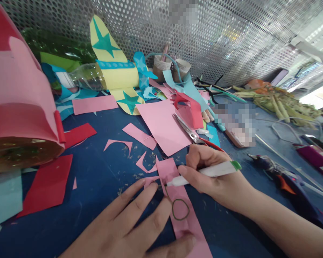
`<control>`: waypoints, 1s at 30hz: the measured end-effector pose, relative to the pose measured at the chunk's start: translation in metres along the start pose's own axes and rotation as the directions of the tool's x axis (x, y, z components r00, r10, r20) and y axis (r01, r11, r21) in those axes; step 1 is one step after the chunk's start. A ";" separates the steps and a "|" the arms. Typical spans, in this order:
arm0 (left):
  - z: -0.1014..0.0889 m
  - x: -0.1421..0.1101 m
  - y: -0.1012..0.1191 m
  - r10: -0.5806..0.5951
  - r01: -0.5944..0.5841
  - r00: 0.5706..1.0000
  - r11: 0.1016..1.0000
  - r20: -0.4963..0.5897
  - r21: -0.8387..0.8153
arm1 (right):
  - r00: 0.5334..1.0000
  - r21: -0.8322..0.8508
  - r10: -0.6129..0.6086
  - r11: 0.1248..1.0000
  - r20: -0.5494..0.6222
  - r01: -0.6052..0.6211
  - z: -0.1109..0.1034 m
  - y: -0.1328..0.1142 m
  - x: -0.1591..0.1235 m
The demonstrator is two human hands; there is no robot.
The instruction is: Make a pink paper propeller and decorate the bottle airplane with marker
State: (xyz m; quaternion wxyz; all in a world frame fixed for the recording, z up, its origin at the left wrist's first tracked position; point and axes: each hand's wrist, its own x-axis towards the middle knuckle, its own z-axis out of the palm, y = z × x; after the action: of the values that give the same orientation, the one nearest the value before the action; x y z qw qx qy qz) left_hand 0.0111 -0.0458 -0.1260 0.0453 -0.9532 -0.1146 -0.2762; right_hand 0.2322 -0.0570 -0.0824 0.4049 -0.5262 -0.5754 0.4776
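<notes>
A white marker with a green end (218,169) is gripped in my right hand (215,182), its tip touching a pink paper strip (190,218). Drawn on the strip are a dark green ring and a line running up from it. My left hand (140,218) lies with spread fingers over the strip's left edge, pressing it to the blue table (97,193). Just beyond my right hand are scissors (190,130) with red handles, partly on a pink paper sheet (164,125). Curved pink offcuts (145,163) lie near my left fingertips.
At the left stands a large pink paper-covered object (24,96). Behind is a bottle plane with yellow wings (121,75). A glue gun (285,182) lies at right, with a phone-like object (238,132) farther back. Red paper pieces (50,182) lie left; a perforated metal panel (140,25) rises behind.
</notes>
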 end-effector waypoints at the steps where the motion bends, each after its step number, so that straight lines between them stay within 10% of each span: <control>1: 0.000 0.000 0.000 -0.009 0.009 1.000 1.000 0.008 -0.002 | 1.000 -0.002 -0.004 1.000 -0.004 0.004 0.000 0.000 0.000; 30: 0.001 -0.003 -0.003 0.037 -0.037 0.999 0.999 0.017 -0.001 | 0.975 -0.268 -0.077 0.963 -0.209 0.018 0.002 -0.004 0.003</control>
State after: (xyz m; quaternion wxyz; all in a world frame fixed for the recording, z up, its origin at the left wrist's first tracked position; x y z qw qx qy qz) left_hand 0.0088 -0.0436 -0.1282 0.0492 -0.9575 -0.0972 -0.2671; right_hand 0.2289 -0.0546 -0.0795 0.4031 -0.6104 -0.5987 0.3263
